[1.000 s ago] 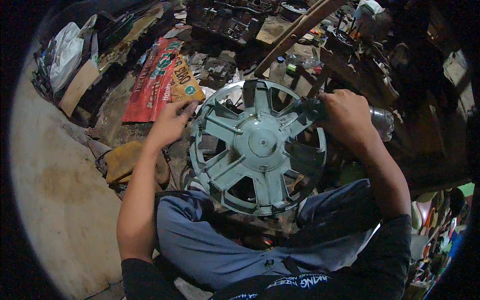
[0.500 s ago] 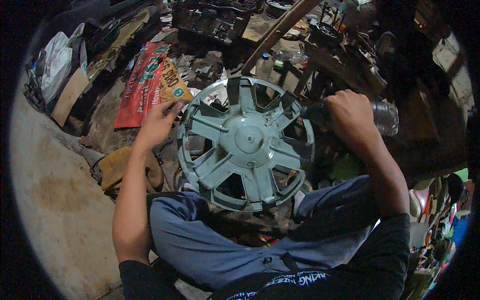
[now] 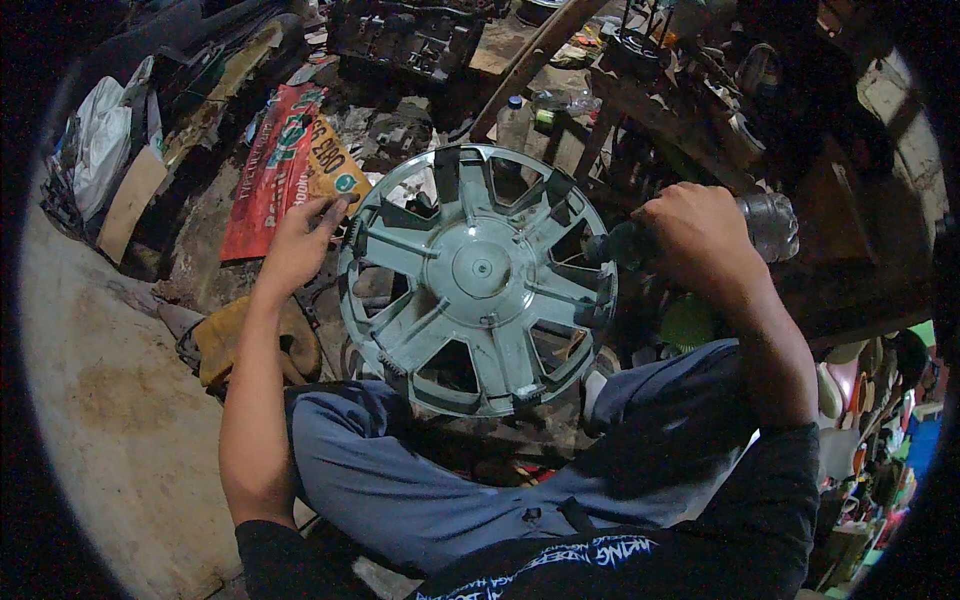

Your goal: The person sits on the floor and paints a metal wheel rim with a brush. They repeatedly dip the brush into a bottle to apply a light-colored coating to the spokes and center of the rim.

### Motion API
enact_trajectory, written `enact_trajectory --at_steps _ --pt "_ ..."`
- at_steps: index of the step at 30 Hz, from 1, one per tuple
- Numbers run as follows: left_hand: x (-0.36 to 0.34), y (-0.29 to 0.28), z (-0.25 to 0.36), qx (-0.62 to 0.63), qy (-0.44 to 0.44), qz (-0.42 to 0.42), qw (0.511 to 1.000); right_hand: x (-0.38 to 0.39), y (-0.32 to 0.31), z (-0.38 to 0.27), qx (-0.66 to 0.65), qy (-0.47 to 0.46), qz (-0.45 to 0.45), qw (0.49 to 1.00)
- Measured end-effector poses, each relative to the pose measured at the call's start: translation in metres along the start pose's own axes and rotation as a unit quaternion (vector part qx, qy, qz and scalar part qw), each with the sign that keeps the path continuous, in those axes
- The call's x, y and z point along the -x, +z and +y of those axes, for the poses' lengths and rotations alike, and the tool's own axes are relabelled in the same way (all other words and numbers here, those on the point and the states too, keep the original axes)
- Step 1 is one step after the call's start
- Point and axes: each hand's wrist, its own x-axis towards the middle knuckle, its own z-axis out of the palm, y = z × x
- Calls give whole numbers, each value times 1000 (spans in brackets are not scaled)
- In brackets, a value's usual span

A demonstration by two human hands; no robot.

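Note:
A pale grey-green wheel cover [image 3: 480, 268] with broad spokes lies face up between my knees. At its upper left rim is my left hand [image 3: 300, 245], fingers bent toward the edge; their exact contact is partly hidden. My right hand [image 3: 700, 230] is closed round the middle of a plastic bottle [image 3: 768, 225], held sideways. The bottle's clear base sticks out to the right of my fist. Its dark neck end points left, over the right rim of the wheel cover. What supports the wheel cover from below is hidden.
A red and yellow printed banner [image 3: 285, 175] lies beyond my left hand. Nearer are a yellow-brown object [image 3: 235, 340] and a pale slab [image 3: 110, 400]. Behind the wheel cover stand another bottle [image 3: 513, 125], a wooden bar [image 3: 530, 65] and a dark engine-like block [image 3: 405, 40]. Clutter fills the right side.
The whole view has shifted, so the wheel cover and surroundings sit slightly further left and up. Both hands keep nearly the same places around the wheel cover, and the bottle remains in my right hand.

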Motion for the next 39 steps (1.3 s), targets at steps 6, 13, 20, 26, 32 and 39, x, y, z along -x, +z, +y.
enact_trajectory --at_steps 6,13,20,26,32,39 --pt "-2 3 5 42 -14 -6 999 -3 3 -2 -1 -1 17 1000" --pt "-1 0 7 56 -22 -16 998 -3 -3 -4 -9 9 -6 1000" --pt "3 5 20 -19 -29 40 999 -2 -3 9 -88 46 -10 995" --pt "-5 1 27 -29 112 180 977 16 54 43 -229 78 244 939" --pt "38 18 95 -54 215 296 929 30 162 39 -425 229 298 824" --pt "143 133 151 61 410 140 899 68 313 20 -491 252 239 799"
